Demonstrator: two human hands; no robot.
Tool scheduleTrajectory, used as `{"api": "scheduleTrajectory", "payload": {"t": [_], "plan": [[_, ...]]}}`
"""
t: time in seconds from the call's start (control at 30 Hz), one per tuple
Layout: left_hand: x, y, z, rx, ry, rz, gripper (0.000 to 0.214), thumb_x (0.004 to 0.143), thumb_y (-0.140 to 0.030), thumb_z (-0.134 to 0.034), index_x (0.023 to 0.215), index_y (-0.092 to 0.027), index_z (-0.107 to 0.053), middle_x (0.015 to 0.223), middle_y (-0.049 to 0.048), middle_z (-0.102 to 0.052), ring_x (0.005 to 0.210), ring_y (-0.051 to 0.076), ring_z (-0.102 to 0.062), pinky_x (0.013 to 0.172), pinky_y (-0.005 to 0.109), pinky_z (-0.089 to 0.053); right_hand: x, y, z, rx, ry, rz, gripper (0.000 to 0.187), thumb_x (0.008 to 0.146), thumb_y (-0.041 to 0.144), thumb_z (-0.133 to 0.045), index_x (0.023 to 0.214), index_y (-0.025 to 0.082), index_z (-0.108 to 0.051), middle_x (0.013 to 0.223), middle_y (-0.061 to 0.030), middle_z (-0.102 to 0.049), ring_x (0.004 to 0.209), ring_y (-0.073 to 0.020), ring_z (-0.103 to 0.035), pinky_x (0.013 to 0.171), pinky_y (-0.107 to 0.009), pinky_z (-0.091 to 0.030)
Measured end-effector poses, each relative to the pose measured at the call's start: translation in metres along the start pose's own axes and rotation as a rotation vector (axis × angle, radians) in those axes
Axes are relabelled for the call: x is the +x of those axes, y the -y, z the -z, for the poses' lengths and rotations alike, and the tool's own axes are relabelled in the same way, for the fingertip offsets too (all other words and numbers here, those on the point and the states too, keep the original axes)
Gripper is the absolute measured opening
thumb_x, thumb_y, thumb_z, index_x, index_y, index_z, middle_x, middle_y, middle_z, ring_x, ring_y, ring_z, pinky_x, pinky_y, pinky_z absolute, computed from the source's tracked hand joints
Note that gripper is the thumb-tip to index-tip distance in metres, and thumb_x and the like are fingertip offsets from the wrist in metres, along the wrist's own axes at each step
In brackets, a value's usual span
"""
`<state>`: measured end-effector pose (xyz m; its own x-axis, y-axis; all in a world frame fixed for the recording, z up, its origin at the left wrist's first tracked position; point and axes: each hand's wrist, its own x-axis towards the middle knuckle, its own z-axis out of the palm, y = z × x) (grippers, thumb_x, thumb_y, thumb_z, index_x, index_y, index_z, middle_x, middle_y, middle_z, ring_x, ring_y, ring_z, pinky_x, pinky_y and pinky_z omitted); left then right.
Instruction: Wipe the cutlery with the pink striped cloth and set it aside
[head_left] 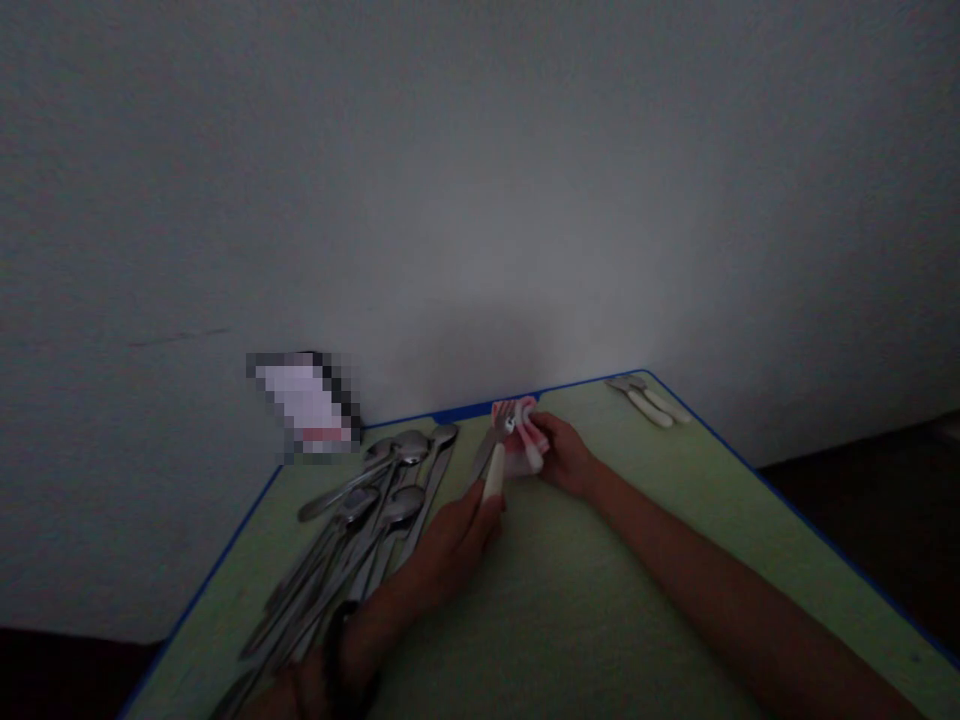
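Note:
My left hand [457, 540] is closed on the white handle of a small fork [496, 462], its metal head pointing up and away. My right hand [564, 455] is closed on a pink and white cloth [525, 440] bunched around the fork's head. Both hands are over the far middle of a green table [600, 600] with a blue edge. The scene is dim.
A pile of several metal spoons [367, 520] lies to the left of my left hand. Two white-handled utensils [649, 400] lie at the table's far right corner. A blurred white object [307, 405] stands at the far left against a plain wall.

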<state>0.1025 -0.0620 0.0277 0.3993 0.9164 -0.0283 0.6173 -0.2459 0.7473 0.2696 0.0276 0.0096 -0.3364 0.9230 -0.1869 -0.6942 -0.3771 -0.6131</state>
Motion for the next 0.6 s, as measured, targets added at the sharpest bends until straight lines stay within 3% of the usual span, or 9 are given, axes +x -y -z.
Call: {"api": "scheduleTrajectory", "payload": {"t": [0.17, 0.37, 0.6], "plan": [[-0.004, -0.006, 0.005, 0.001, 0.025, 0.044, 0.035, 0.092, -0.045, -0.028, 0.094, -0.019, -0.052, 0.072, 0.0006, -0.056, 0.065, 0.015, -0.052, 0.060, 0.025, -0.039, 0.000, -0.003, 0.000, 0.012, 0.016, 0.094, 0.016, 0.075, 0.030, -0.055, 0.081, 0.019, -0.064, 0.072, -0.0010, -0.068, 0.071, -0.0169, -0.062, 0.073, -0.030, -0.049], [-0.005, -0.006, 0.005, -0.142, 0.044, 0.088, 0.045, 0.094, -0.047, -0.024, 0.112, -0.016, -0.051, 0.061, -0.0033, -0.051, 0.056, 0.013, -0.049, 0.056, 0.023, -0.039, 0.003, -0.002, 0.010, -0.059, 0.076, 0.056, 0.024, 0.076, 0.036, -0.049, 0.078, 0.018, -0.065, 0.070, -0.0048, -0.067, 0.073, -0.0212, -0.062, 0.072, -0.036, -0.049], [-0.002, -0.006, 0.004, -0.148, 0.060, 0.150, 0.042, 0.093, -0.047, -0.026, 0.100, -0.017, -0.056, 0.058, -0.0028, -0.052, 0.056, 0.013, -0.050, 0.058, 0.023, -0.040, -0.005, -0.001, 0.017, -0.481, 0.241, 0.269, 0.019, 0.066, 0.022, -0.066, 0.085, 0.022, -0.067, 0.091, -0.0025, -0.067, 0.082, -0.0198, -0.059, 0.079, -0.034, -0.045]]}}
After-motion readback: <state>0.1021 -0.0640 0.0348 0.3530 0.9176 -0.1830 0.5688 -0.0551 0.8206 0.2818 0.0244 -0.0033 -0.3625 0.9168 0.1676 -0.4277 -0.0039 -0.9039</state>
